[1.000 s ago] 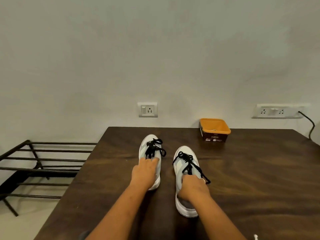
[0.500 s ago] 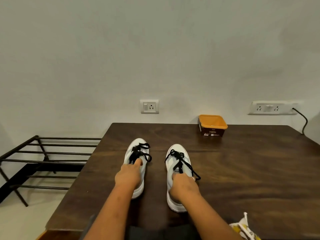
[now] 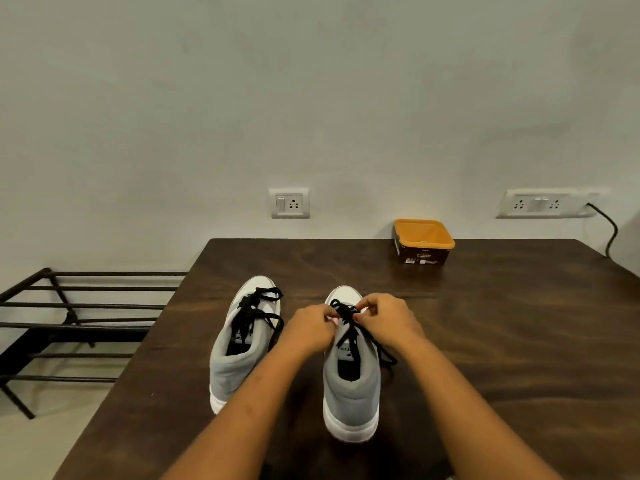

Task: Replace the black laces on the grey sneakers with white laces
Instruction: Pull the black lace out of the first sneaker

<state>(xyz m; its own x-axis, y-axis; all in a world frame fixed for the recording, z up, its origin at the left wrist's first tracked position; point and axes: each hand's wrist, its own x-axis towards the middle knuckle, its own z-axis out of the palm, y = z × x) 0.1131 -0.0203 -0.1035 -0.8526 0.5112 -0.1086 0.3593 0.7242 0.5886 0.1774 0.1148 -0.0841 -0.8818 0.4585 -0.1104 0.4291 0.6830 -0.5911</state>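
Two grey sneakers with white soles stand side by side on the dark wooden table [image 3: 485, 341], toes pointing away from me. The left sneaker [image 3: 239, 355] keeps its tied black lace [image 3: 258, 306] and nothing touches it. Over the right sneaker [image 3: 351, 379], my left hand [image 3: 308, 327] and my right hand [image 3: 384, 318] both pinch its black lace [image 3: 346, 311] at the knot near the toe. One loose lace end trails off the shoe's right side. No white laces are in view.
An orange tub [image 3: 423, 241] with a dark label stands at the table's back edge by the wall. A black metal rack [image 3: 69, 323] stands on the floor left of the table. Wall sockets [image 3: 289, 203] and a black cable [image 3: 609, 233] sit behind.
Both hands left the sneakers' openings. My left hand crossed from the left sneaker to the right one, and both hands now pinch its lace knot. The camera tilted down and closer.
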